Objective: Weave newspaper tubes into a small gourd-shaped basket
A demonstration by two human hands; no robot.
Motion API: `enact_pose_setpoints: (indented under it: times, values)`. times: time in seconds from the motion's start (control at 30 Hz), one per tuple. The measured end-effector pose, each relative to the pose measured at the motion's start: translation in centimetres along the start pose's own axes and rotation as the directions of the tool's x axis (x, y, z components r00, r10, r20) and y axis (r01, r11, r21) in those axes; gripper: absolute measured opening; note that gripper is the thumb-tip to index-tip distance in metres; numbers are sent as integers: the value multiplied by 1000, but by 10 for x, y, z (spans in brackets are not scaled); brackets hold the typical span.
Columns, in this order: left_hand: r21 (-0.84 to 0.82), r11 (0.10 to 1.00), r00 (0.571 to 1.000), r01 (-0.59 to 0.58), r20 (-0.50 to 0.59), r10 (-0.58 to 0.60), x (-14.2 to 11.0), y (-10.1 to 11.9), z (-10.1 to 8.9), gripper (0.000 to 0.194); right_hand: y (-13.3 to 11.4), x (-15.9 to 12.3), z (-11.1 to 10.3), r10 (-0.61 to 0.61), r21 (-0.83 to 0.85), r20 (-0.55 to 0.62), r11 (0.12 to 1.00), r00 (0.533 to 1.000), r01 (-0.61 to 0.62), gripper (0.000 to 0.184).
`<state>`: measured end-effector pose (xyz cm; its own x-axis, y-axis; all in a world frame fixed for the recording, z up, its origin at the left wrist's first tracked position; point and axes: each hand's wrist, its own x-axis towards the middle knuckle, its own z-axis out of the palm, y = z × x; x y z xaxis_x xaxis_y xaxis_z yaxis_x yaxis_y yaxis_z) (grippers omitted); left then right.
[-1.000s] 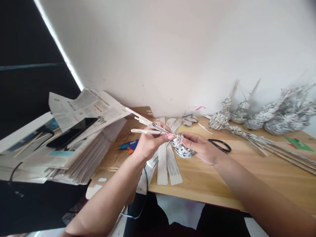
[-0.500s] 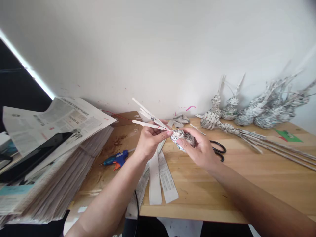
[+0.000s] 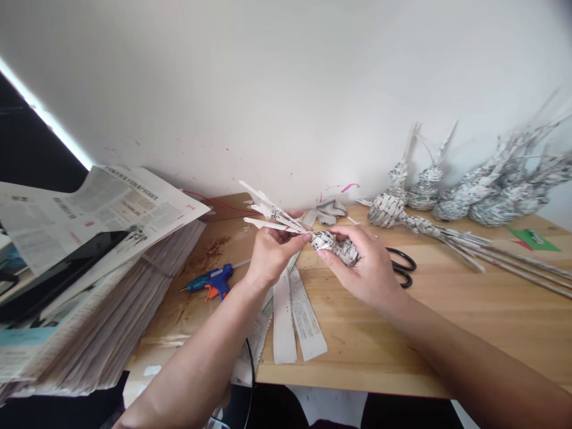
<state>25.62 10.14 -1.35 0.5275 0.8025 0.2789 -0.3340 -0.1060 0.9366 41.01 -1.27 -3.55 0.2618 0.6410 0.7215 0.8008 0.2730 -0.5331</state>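
- Fingers of the left hand (image 3: 270, 253) pinch the loose strip ends (image 3: 268, 213) that fan out up and to the left of the woven paper piece (image 3: 337, 247); thumb and fingertips are closed on them.
- Right hand (image 3: 366, 268) curls around the woven paper piece from the right and below, its fingers shut on the body, which is held in the air above the wooden table (image 3: 447, 333).
- Judging by its look, the rounded body is woven tight, while the ends stick out unwoven, so the neck seems left to do.
- Finished-looking woven figures (image 3: 447, 199) stand in a row beyond the piece, against the wall.
- Flat paper strips (image 3: 295, 310) lie on the table just below the piece; scissors (image 3: 402, 265) lie just right of it, a blue glue gun (image 3: 210, 283) to its left.
- Farther left a newspaper stack (image 3: 89, 280) carries a dark tablet (image 3: 58, 274).
- No bowl, box or tray is in view.
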Motion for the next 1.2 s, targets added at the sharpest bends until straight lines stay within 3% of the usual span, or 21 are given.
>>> enact_pose_setpoints:
  times: [0.33,0.47,0.8,1.0,1.2]
  values:
    - [58,998,998,3,-68,1,-1,-4,3,50,5,-2,2,-125,-133,-11,984,992,123,25]
    - [24,1000,997,1,-73,1,-2,-7,6,40,4,-2,2,-160,-188,-22,970,987,153,28]
    - [95,995,995,-16,-96,25,-2,-6,8,26,4,-3,3,-160,-207,-35,967,987,149,28]
    - [-3,1000,999,7,-46,-7,0,-11,5,35,3,-2,4,-95,-169,-56,982,994,85,27]
    - [67,998,997,-14,-71,19,-3,-9,10,23,4,-3,7,-198,-237,-61,955,978,178,26]
